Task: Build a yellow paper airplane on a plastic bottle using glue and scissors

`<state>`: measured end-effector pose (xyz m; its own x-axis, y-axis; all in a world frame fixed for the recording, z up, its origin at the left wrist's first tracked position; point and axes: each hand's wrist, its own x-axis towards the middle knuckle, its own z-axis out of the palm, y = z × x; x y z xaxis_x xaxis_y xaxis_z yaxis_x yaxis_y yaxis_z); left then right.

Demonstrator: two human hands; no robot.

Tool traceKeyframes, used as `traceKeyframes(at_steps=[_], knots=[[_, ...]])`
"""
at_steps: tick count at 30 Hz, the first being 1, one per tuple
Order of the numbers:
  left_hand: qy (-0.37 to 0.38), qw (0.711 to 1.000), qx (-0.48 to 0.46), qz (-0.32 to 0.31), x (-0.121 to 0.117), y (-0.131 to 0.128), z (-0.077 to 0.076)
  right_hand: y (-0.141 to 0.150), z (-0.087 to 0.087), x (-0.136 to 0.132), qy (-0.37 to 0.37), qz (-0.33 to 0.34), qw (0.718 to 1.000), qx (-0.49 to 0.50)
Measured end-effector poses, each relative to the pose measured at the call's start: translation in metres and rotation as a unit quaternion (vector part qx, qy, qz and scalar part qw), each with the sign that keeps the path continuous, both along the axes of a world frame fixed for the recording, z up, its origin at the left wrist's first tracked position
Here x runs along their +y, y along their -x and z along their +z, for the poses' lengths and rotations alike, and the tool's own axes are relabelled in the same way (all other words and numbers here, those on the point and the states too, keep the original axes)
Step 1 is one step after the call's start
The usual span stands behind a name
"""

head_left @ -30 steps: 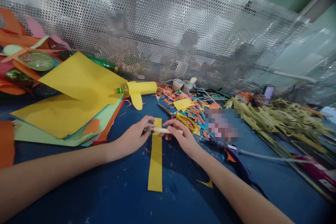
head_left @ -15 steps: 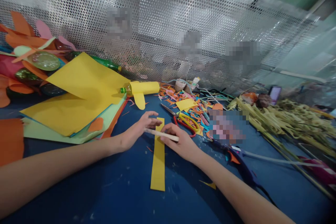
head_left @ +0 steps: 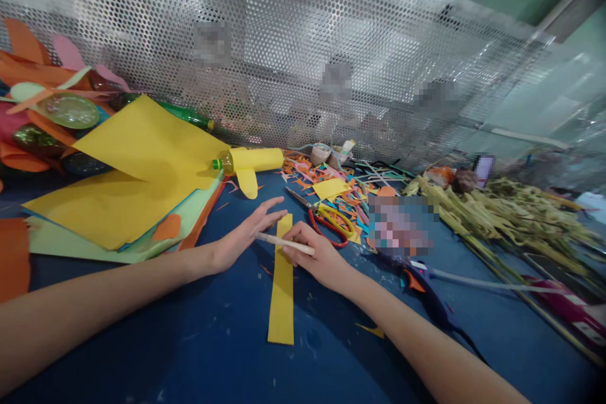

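Observation:
A slim whitish stick (head_left: 299, 246), pen-like in shape, is pinched between the fingers and thumb of my right hand (head_left: 322, 262). It slants over a long yellow paper strip (head_left: 282, 303) lying on the blue table. My left hand (head_left: 246, 233) hovers by the strip's far end with fingers stretched out. The stick's left end reaches close to its palm; whether they touch I cannot tell. Beyond my right hand lie scissors (head_left: 326, 221) with red and yellow handles. Behind my left hand, a plastic bottle wrapped in yellow paper (head_left: 253, 161) rests on its side.
Large yellow sheets (head_left: 118, 202) over other coloured paper lie at left, beside paper-decorated bottles (head_left: 71, 110). Colourful scraps (head_left: 307, 172) spread behind the scissors. A blue glue gun (head_left: 433, 293) is at right, near dried husks (head_left: 511, 214). A perforated metal screen (head_left: 284, 44) stands behind.
The view has shifted slightly, so things sit a little further left. My left fingers have straightened a bit; my right hand keeps its pinch on the stick.

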<state>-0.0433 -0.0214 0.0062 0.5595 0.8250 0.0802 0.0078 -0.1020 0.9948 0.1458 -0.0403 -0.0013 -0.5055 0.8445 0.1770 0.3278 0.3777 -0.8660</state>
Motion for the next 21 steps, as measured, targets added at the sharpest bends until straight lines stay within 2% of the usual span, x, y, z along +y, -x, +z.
traceKeyframes(at_steps=[3,6,8,10,12,13,14,17,21], knots=[[-0.023,0.997,-0.01,0.074,0.007,-0.003,-0.012,-0.001,0.009,-0.001,0.001,-0.024,1.0,0.006],[-0.082,0.979,0.046,0.18,0.009,-0.003,-0.019,-0.016,0.016,0.009,-0.041,-0.143,0.989,-0.013],[-0.153,0.958,0.134,0.202,0.007,-0.003,-0.018,-0.033,0.016,0.021,-0.118,-0.245,0.961,-0.058],[-0.233,0.928,0.228,0.179,0.002,-0.004,-0.016,-0.053,0.014,0.035,-0.205,-0.303,0.917,-0.158],[-0.304,0.893,0.296,0.153,-0.003,-0.005,-0.014,-0.069,0.009,0.045,-0.275,-0.322,0.865,-0.271],[-0.328,0.877,0.32,0.146,-0.006,-0.006,-0.014,-0.075,0.007,0.047,-0.282,-0.32,0.851,-0.307],[-0.345,0.863,0.339,0.145,-0.008,-0.007,-0.014,-0.078,0.006,0.049,-0.276,-0.311,0.846,-0.334],[-0.359,0.841,0.374,0.155,-0.012,-0.008,-0.014,-0.076,0.003,0.046,-0.224,-0.278,0.854,-0.378],[-0.355,0.84,0.387,0.135,-0.012,-0.005,-0.011,-0.067,0.0,0.04,-0.185,-0.277,0.855,-0.397]])
